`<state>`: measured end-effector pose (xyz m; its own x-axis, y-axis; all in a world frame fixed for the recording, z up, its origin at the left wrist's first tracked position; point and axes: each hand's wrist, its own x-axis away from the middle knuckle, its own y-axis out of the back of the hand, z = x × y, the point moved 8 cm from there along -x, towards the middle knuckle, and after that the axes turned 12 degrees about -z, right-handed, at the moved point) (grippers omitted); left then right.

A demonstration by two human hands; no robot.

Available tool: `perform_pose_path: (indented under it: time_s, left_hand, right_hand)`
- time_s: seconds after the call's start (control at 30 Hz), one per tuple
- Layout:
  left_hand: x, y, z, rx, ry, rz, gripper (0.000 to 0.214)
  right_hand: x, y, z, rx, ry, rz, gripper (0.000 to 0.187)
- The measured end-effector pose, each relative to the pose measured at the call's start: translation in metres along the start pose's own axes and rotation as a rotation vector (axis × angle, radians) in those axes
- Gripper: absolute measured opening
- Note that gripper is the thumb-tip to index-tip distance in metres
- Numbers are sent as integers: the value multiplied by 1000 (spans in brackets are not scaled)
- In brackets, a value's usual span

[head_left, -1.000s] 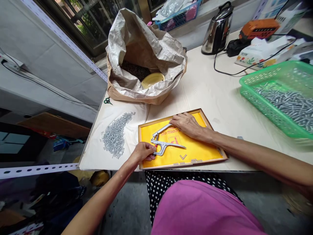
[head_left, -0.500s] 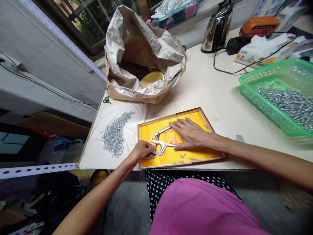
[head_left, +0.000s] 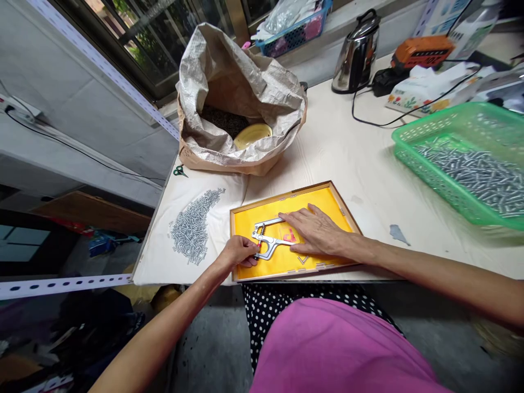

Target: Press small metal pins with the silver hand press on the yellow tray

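Head view: the left hand (head_left: 240,252), fingers drawn together, touched the head of the pliers (head_left: 268,240); its hold could not be determined. The right hand (head_left: 317,232), fingers spread, contacted both handles (head_left: 271,222). The pliers lay in a yellow-floored tray (head_left: 266,269), near a metal-pin pile (head_left: 190,229).

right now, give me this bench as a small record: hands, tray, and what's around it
left hand: fingers bunched at the head of the silver pliers, grip partly hidden
right hand: spread at the pliers' handle ends
tray: yellow-lined; pliers and loose metal pins inside
left of tray: pile of small metal pins
beyond tray: open sack, yellow bowl inside
right of tray: green basket of metal pieces
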<state>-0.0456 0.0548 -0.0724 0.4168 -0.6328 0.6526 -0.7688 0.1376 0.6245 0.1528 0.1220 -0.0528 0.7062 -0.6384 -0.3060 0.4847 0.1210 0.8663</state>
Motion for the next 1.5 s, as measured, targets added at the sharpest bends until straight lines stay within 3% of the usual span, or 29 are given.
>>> perform_pose_path:
  time_s: [0.07,0.13,0.2,0.27,0.33,0.47,0.63,0.73,0.93,1.07,1.2,1.37,1.5]
  left_hand:
    - [6,7,-10,-164,-158,-135,25]
    - [19,12,-34,-350,-452,-354,16]
    - [35,2,-60,-464,-785,-474,31]
    - [43,-19,-76,-513,-1031,-404,54]
    - [40,-36,-84,-538,-1154,-281,63]
    - [29,-42,-88,-576,-1198,-221,59]
    - [28,-38,-86,-600,-1197,-334,34]
    - [23,-41,-84,-600,-1156,-360,19]
    - [18,-44,-77,-598,-1096,-429,17]
    - [39,-50,-72,-561,-1225,-513,24]
    - [58,-70,-69,-524,-1328,-435,24]
    - [61,-80,-68,-534,-1264,-357,21]
    - [73,-77,-71,-538,-1324,-377,23]
  right_hand:
    - [1,-1,1,-18,-2,-20,67]
    - [3,-2,4,-46,2,-51,63]
    - [4,-2,8,-83,27,-86,60]
    - [4,-1,13,-118,69,-115,62]
    - [4,0,15,-126,90,-124,70]
    - [2,-1,8,-13,30,-63,77]
    - [-7,1,6,122,20,-44,30]
    - [-13,-8,8,152,68,1,13]
    - [-17,-17,2,154,56,41,15]
    - [-25,-10,-12,46,86,1,42]
    - [-40,-9,-32,135,97,-8,20]
    - [-46,-6,-37,163,124,-70,18]
    - [-37,0,-36,132,176,-108,21]
